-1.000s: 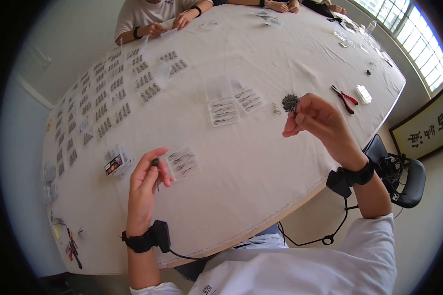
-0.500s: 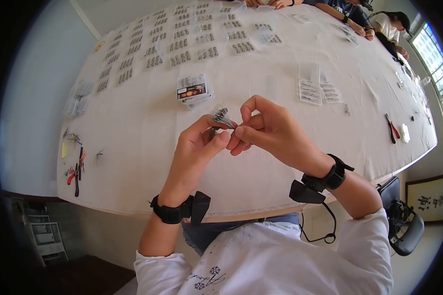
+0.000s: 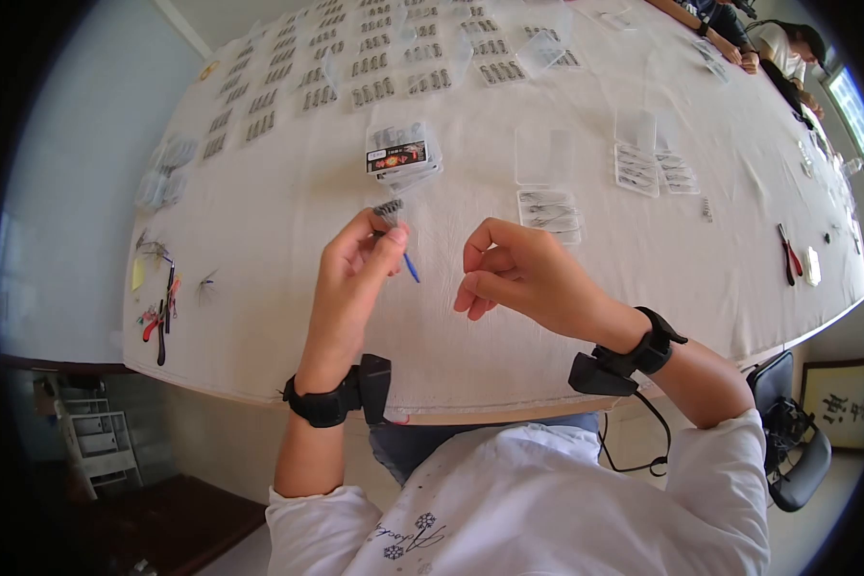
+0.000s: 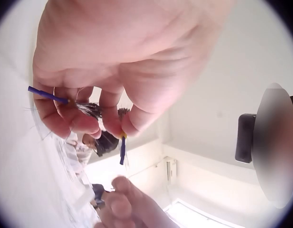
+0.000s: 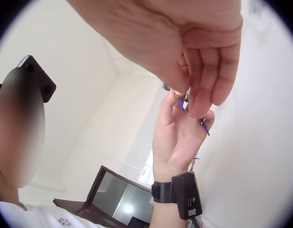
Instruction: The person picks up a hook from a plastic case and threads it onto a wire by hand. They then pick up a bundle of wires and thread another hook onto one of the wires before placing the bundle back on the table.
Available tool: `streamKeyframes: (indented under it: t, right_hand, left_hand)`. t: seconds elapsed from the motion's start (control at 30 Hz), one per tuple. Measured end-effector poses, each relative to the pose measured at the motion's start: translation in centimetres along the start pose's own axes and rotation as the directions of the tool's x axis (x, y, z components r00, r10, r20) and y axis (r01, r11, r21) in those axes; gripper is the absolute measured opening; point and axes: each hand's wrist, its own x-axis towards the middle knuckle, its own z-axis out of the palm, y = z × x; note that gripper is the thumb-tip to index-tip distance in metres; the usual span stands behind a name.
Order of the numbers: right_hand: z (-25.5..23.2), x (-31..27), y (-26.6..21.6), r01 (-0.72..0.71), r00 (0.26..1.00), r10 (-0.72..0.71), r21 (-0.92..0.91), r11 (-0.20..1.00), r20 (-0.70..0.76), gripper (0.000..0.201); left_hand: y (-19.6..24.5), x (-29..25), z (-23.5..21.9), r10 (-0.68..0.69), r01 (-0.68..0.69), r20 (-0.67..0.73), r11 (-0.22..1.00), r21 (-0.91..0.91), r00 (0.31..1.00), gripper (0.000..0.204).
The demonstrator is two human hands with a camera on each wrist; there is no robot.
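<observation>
My left hand (image 3: 341, 288) pinches a bundle of thin wires with dark heads (image 3: 389, 207) between thumb and forefinger in the head view, and a blue tube (image 3: 411, 268) points down beside it. In the left wrist view one blue tube (image 4: 122, 151) hangs below the thumb pinch; a second bundle (image 4: 91, 109), with another blue tube (image 4: 47, 94), lies among the other fingers. To the right, my right hand (image 3: 533, 283) stands apart with loosely bent fingers and nothing visible in them. Its fingers overlap the left hand in the right wrist view only by line of sight.
Beyond my left hand are stacked clear boxes (image 3: 403, 158). An open box of wire pieces (image 3: 549, 213) lies past my right hand, with more boxes (image 3: 636, 168) farther right. Pliers (image 3: 790, 257) lie at the right, other tools (image 3: 160, 331) at the left. Rows of filled trays (image 3: 372, 91) cover the far side.
A second ago the right hand held a dark-headed bundle; it then met the left hand. Now the hands are apart and the bundle is in the left. The head view has swung left.
</observation>
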Motion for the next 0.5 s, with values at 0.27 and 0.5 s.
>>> streamKeyframes:
  t: [0.27, 0.5]
  right_hand:
    - [-2.5, -2.1, 0.1, -0.047, 0.997, 0.040, -0.109, 0.993, -0.070, 0.009]
    - [-4.0, -2.7, -0.5, -0.074, 0.992, 0.058, -0.149, 0.986, -0.110, 0.007]
  left_hand:
    - [-1.8, 0.9, -5.0, -0.005, 0.053, -0.108, 0.894, 0.446, 0.994, 0.019]
    - [-2.6, 2.0, -6.4, 0.025, 0.072, -0.152, 0.795, 0.602, 0.988, 0.016]
